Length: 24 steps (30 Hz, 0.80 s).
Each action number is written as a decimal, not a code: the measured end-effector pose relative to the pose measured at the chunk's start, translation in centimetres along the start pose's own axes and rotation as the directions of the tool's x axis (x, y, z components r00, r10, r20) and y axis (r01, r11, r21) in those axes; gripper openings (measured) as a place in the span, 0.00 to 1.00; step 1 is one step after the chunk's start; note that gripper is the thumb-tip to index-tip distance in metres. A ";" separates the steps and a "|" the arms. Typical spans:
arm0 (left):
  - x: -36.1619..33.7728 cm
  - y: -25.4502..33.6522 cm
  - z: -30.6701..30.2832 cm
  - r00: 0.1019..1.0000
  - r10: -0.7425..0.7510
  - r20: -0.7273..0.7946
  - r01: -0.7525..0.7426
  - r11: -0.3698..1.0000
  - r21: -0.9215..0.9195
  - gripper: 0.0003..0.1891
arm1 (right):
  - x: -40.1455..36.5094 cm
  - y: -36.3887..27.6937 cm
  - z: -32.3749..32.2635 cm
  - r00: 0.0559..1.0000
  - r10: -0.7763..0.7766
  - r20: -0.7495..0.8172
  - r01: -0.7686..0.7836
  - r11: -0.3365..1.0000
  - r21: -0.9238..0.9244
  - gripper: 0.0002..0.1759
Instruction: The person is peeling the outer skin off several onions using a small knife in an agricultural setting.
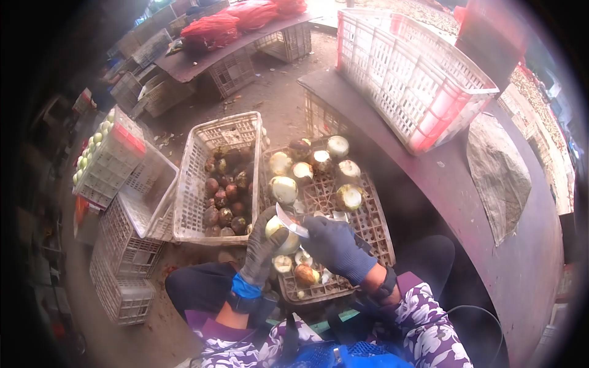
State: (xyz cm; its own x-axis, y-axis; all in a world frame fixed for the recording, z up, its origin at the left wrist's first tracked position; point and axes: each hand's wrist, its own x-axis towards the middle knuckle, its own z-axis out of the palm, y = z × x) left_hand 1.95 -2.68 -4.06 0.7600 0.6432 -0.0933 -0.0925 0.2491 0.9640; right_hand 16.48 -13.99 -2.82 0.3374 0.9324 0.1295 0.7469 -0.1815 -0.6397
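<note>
My left hand (pixel 260 244), in a grey glove with a blue band at the wrist, is wrapped around a pale, round, partly peeled fruit or bulb (pixel 286 243). My right hand (pixel 336 246), in a blue-grey glove, grips a knife (pixel 290 222) whose blade lies against the top of that piece. Below and around both hands is an upturned plastic crate (pixel 377 230). On it stand several pale round pieces (pixel 284 189) with cut tops, some with brown skin left on. A brownish piece (pixel 306 274) lies near my hands with small scraps.
Left of the work crate, an open white crate (pixel 184 184) holds many dark reddish-brown round pieces (pixel 224 199). More crates (pixel 126 245) are stacked farther left, one (pixel 113 156) filled with pale pieces. A curved table (pixel 466 227) at right bears a large red-and-white crate (pixel 405 80) and a cloth sack (pixel 498 175).
</note>
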 end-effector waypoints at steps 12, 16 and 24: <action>-0.6 2.2 -0.9 0.994 0.044 0.102 -0.009 0.948 -0.317 0.37 | 1.2 2.0 -1.5 0.818 0.572 -0.057 -0.220 0.404 0.888 0.05; -0.4 2.5 -1.8 0.998 0.064 0.021 -0.055 0.959 -0.279 0.38 | -0.5 3.3 -0.3 0.995 0.093 -0.047 -0.079 0.967 0.243 0.11; -0.1 1.7 -1.5 0.999 0.030 -0.032 -0.035 0.986 -0.164 0.35 | -0.4 0.7 -0.6 0.999 0.013 -0.030 -0.008 0.987 0.163 0.15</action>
State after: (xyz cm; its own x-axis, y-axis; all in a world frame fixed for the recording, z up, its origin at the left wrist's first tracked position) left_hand 0.72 -1.23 -2.82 0.7362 0.6729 -0.0723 -0.2229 0.3420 0.9129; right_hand 17.22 -14.67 -2.83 0.3635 0.9204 0.1438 0.6411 -0.1352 -0.7555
